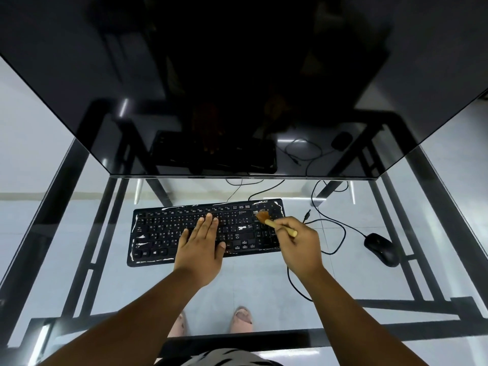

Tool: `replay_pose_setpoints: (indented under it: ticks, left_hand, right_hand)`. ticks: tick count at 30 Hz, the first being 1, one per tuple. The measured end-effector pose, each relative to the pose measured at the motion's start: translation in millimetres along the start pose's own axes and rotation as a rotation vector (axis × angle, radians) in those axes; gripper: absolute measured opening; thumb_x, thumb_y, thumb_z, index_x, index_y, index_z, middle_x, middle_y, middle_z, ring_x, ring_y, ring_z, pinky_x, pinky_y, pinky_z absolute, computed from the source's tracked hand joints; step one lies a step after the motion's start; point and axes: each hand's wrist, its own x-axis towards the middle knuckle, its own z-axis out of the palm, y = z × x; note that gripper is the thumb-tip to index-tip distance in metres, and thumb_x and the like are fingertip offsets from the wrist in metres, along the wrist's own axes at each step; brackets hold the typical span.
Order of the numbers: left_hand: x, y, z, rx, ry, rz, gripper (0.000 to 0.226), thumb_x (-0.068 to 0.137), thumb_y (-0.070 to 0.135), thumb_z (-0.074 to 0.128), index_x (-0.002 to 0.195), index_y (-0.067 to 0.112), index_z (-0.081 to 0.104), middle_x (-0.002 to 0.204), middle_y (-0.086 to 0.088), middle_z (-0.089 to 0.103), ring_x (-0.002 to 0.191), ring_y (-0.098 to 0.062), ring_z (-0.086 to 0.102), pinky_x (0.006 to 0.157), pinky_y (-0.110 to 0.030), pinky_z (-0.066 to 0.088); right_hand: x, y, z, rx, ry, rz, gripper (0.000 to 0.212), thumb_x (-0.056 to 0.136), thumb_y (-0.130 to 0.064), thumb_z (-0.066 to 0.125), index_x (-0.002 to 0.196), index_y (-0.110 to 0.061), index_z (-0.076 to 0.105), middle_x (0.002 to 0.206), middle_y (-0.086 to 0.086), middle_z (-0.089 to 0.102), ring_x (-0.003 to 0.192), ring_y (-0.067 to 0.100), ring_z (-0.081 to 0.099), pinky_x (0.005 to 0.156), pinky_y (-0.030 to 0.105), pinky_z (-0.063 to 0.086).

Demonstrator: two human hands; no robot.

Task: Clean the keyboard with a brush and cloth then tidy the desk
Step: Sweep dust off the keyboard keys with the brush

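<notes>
A black keyboard (158,233) lies flat on the glass desk (264,281), in front of the monitor. My left hand (203,247) rests flat on the middle keys with its fingers straight. My right hand (301,244) grips the wooden handle of a small brush (274,224). The brush's brown bristles touch the keys near the keyboard's far right corner. No cloth is in view.
A large dark monitor (237,88) fills the upper view, close behind the keyboard. A black mouse (381,249) sits to the right, its cable (340,233) looping across the glass beside my right hand. Black desk frame bars and my feet show through the glass.
</notes>
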Motion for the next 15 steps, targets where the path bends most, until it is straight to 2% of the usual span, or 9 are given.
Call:
replay_pose_setpoints:
  ticks: [2,4,7,10,13,15]
  left_hand:
    - [-2,-8,-4,0.007,0.002,-0.003,0.063,0.100,0.045,0.024,0.154,0.023,0.002,0.162,0.008,-0.006,0.148,-0.011,-0.007,0.120,-0.041,0.001]
    - [-5,-19,-9,0.010,0.013,-0.015,0.063,0.100,0.046,0.024,0.154,0.023,0.002,0.162,0.008,-0.005,0.148,-0.011,-0.007,0.120,-0.040,0.000]
    - [-9,-41,-17,0.014,0.030,-0.023,0.063,0.100,0.046,0.024,0.154,0.022,0.002,0.162,0.007,-0.005,0.148,-0.012,-0.007,0.120,-0.041,0.001]
    - [-15,-66,-26,-0.012,0.054,-0.039,0.063,0.100,0.045,0.026,0.154,0.021,0.005,0.162,0.005,-0.001,0.149,-0.013,-0.005,0.120,-0.041,0.001]
    - [-22,-89,-34,-0.025,0.084,-0.064,0.064,0.100,0.044,0.027,0.154,0.020,0.004,0.162,0.004,-0.002,0.149,-0.014,-0.005,0.120,-0.040,0.001]
    - [-26,-106,-39,-0.027,0.109,-0.079,0.065,0.099,0.045,0.027,0.154,0.019,0.004,0.162,0.003,-0.001,0.149,-0.015,-0.003,0.120,-0.039,0.001]
  right_hand:
    - [-1,-2,4,-0.064,0.084,0.018,0.017,0.089,-0.015,0.060,0.091,-0.027,0.071,0.058,-0.019,0.060,0.049,0.007,0.051,0.050,0.020,0.038]
    - [-2,-7,12,-0.023,0.163,0.018,0.014,0.091,-0.017,0.060,0.095,-0.026,0.070,0.063,-0.012,0.062,0.054,0.011,0.055,0.052,0.024,0.042]
    - [-6,-24,31,0.046,0.093,-0.080,0.016,0.089,-0.014,0.065,0.102,-0.022,0.070,0.073,-0.008,0.067,0.058,0.010,0.057,0.054,0.024,0.047]
    - [-14,-45,60,0.141,0.047,-0.035,0.020,0.086,-0.011,0.069,0.101,-0.025,0.070,0.079,-0.009,0.071,0.063,0.010,0.062,0.058,0.025,0.052]
    - [-23,-65,93,0.268,0.029,0.027,0.019,0.086,-0.013,0.070,0.087,-0.031,0.064,0.076,0.002,0.071,0.068,0.026,0.067,0.059,0.041,0.054]
    - [-28,-77,114,0.307,0.005,0.052,0.018,0.085,-0.014,0.069,0.081,-0.029,0.061,0.072,0.011,0.070,0.070,0.037,0.067,0.062,0.048,0.054]
